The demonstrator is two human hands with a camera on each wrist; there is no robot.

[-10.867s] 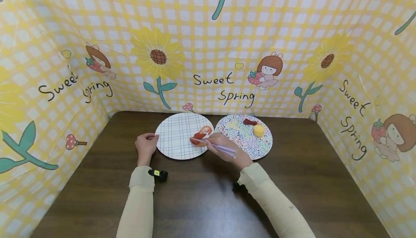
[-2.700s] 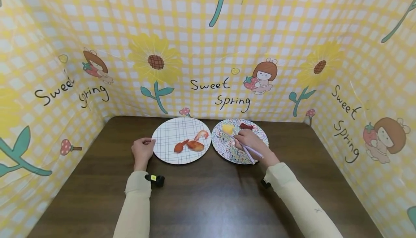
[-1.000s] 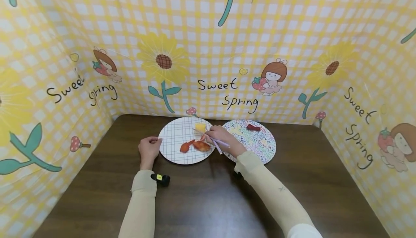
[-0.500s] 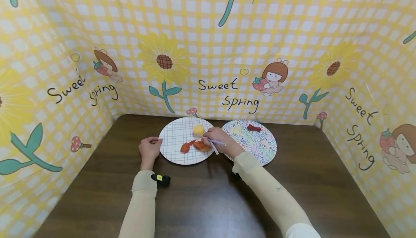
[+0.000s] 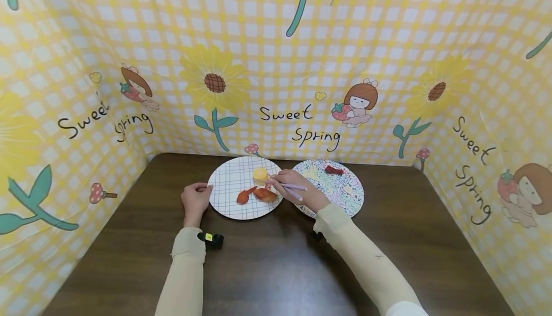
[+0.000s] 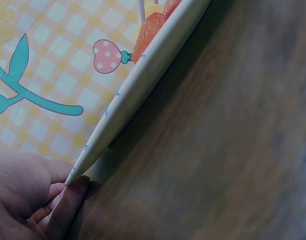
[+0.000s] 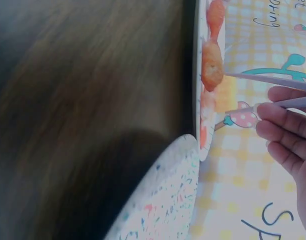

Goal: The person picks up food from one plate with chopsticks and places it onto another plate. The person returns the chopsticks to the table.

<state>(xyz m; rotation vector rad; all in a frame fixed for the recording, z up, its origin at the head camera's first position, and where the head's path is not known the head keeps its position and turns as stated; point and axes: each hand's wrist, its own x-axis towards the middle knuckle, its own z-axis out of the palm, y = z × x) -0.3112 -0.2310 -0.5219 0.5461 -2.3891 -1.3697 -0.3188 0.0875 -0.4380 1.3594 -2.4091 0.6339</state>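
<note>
My left hand [image 5: 196,203] pinches the near-left rim of the white checked plate [image 5: 224,201], thumb and fingers on either side in the left wrist view. With my right hand [image 5: 297,186] I hold lilac chopsticks [image 7: 268,78], their tips apart around a yellow corn piece [image 5: 260,175] over the checked plate's far right part. Whether they still touch it I cannot tell. Beside it lie a shrimp [image 5: 268,184], partly hidden by my hand, a browned chicken wing [image 5: 265,194] and an orange-red drumstick [image 5: 244,196].
Touching or nearly touching on the right is a speckled plate [image 5: 345,201] bearing a dark red meat-like piece [image 5: 334,170]. Both stand on a dark wooden table [image 5: 267,268], close to the yellow checked cloth wall [image 5: 284,66] behind.
The drumstick was set down on the checked plate earlier. Since then the chopsticks carried the corn from the speckled plate to the checked one, where it has just tipped to show its round end.
</note>
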